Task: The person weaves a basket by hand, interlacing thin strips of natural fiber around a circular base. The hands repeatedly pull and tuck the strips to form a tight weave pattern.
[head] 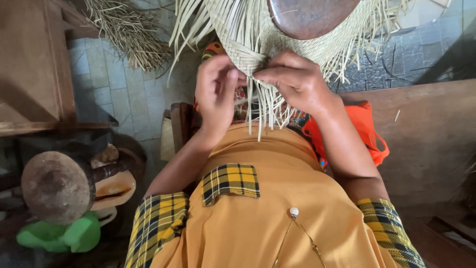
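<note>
Garment: mustard-yellow short-sleeved cloth top [277,208]. Sleeve cuffs [156,223]: yellow-and-black plaid. Chest pocket flap [230,181]: matching plaid. Front closure: one small round white pearl-like button [294,212]. Both forearms bare.

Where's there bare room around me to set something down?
The wooden bench top right of the orange bag is bare. The tiled floor between the wooden furniture and the straw bundle is open too. It is crowded at the woven straw, where left hand and right hand pinch strands.
</note>
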